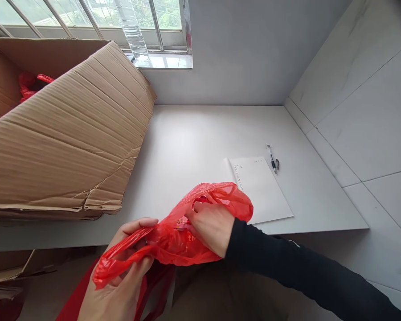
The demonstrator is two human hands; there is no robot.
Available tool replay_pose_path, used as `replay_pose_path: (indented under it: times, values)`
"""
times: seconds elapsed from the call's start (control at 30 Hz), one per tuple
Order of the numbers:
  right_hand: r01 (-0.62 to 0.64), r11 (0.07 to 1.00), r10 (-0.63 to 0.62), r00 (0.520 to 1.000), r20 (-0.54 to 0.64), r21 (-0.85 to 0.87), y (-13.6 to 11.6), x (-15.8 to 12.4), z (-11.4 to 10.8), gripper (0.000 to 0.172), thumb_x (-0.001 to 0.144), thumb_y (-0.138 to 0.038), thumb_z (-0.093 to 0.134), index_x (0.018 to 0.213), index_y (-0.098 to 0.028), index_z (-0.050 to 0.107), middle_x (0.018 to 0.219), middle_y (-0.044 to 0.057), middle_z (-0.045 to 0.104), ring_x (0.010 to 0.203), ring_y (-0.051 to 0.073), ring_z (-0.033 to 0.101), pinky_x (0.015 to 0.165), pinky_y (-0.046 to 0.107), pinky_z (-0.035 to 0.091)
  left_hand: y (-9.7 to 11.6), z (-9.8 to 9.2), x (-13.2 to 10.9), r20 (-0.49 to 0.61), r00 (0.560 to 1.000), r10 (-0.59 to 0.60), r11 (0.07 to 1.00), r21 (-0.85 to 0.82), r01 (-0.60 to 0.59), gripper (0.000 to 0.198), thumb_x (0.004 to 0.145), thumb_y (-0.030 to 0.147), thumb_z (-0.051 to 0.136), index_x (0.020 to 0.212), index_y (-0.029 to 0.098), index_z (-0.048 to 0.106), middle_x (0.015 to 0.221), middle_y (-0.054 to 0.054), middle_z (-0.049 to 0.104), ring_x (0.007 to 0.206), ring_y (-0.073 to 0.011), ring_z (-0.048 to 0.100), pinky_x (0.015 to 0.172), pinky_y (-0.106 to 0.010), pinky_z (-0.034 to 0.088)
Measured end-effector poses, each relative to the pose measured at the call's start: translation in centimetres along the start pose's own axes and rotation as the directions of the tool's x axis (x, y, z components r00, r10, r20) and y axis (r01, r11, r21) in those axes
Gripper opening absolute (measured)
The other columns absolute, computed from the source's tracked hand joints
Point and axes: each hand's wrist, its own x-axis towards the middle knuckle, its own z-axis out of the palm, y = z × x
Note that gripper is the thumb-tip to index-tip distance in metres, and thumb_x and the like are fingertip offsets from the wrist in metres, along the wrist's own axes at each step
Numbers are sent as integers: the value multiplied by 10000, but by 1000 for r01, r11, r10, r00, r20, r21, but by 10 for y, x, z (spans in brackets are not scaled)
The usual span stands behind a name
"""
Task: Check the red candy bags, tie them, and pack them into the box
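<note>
A thin red plastic bag [203,256] is stretched between my hands at the front edge of the white table. My left hand [120,267] grips its handle end, thumb and fingers around the crumpled plastic. My right hand [212,225] reaches into the bag's mouth with bent fingers, their tips partly hidden by the plastic. By those fingers a small pink-and-red packet [182,223] shows inside the bag. Whatever the right fingers hold is hidden from me.
On the left, a large cardboard box [70,142] with red plastic inside overhangs the table edge. A notepad [267,191] and a capped-off pen [272,158] lie on the white table [194,138]. A clear water bottle [133,35] stands on the sill by the barred window.
</note>
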Motion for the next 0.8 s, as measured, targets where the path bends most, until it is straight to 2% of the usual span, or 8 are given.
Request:
replay_pose_path:
  times: [0.1,0.23,0.3,0.4,0.53,0.6,0.7,0.8]
  values:
    - [-11,1000,10,997,71,14,-6,15,4,141,909,-193,577,1013,-137,655,1034,128,704,922,276,667,598,330,466,3,0,-2,14,990,-143,973,-179,143,403,536,354,896,902,258,757,1118,-40,647,834,-197,630,673,-244,609]
    - [-4,1000,3,998,57,11,-7,20,6,201,869,-233,617,1016,-103,662,1056,172,694,882,278,650,565,330,433,11,0,0,-87,951,-298,918,-301,260,355,451,340,905,754,253,742,1171,9,629,740,-164,608,534,-250,599]
    - [1,1000,-1,999,34,19,-5,19,7,188,869,-225,584,986,-105,670,1002,162,693,858,272,640,559,328,411,15,1,3,-117,930,-348,898,-328,294,387,434,355,890,780,256,749,1134,0,653,752,-191,628,510,-269,599]
    - [19,994,-17,1000,-16,109,0,17,7,203,908,-243,521,961,-132,681,941,131,675,838,252,624,579,320,397,17,3,6,-113,911,-396,871,-360,334,466,457,373,861,894,252,751,973,-28,702,718,-215,653,501,-282,588]
    - [50,943,-26,997,-79,330,9,17,-1,240,970,-277,477,960,-175,695,956,83,641,787,183,595,625,286,401,19,7,6,-29,954,-298,918,-283,278,546,576,434,869,1073,294,692,858,-15,725,675,-223,692,528,-285,589]
    - [88,890,-56,995,-85,448,12,18,-8,234,964,-259,482,893,-194,695,873,39,632,741,154,565,628,272,395,21,9,6,0,974,-226,947,-234,220,587,599,424,880,1129,311,653,851,-11,731,673,-237,709,513,-284,583]
    - [156,737,-136,987,-82,657,16,22,-19,262,949,-195,436,779,-211,635,720,-27,595,654,118,518,607,248,391,24,13,10,-19,987,-159,962,-226,150,639,564,380,906,1139,296,641,863,-21,735,729,-269,730,502,-273,581]
    - [72,602,-153,988,26,795,23,29,-19,278,937,-195,413,729,-219,596,634,-52,557,568,105,495,555,239,396,27,16,15,-60,990,-130,959,-261,111,624,590,365,891,1161,273,655,993,-45,739,883,-296,733,594,-288,615]
